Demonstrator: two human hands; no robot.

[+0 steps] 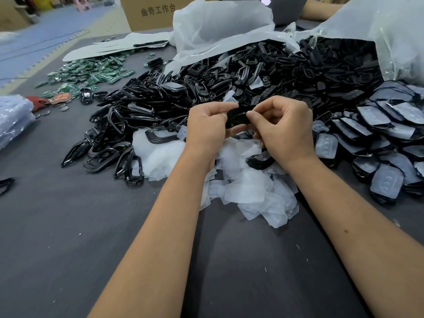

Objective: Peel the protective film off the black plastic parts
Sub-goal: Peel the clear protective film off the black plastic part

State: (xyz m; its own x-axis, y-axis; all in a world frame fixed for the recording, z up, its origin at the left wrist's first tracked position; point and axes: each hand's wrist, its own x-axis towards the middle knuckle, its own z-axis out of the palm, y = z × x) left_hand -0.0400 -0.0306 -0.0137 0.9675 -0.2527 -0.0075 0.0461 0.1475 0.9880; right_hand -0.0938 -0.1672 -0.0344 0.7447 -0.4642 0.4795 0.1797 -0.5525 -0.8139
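Observation:
Both hands meet over the middle of the table around one black plastic part (237, 118). My left hand (206, 125) grips its left end, and a flap of clear film (229, 98) sticks up above that hand's fingers. My right hand (284, 127) pinches the part's right edge with thumb and forefinger. Below the hands lies a heap of peeled film pieces (247, 189). Black frames (142, 115) are piled to the left. Film-covered black parts (385, 134) are stacked on the right.
Green circuit boards (91, 74) are scattered at the back left. Large clear bags (220, 26) spill more black parts behind the hands. A cardboard box (149, 12) stands at the back. Another person's arm (321, 10) rests at the far right. The dark table (68, 237) stretches in front.

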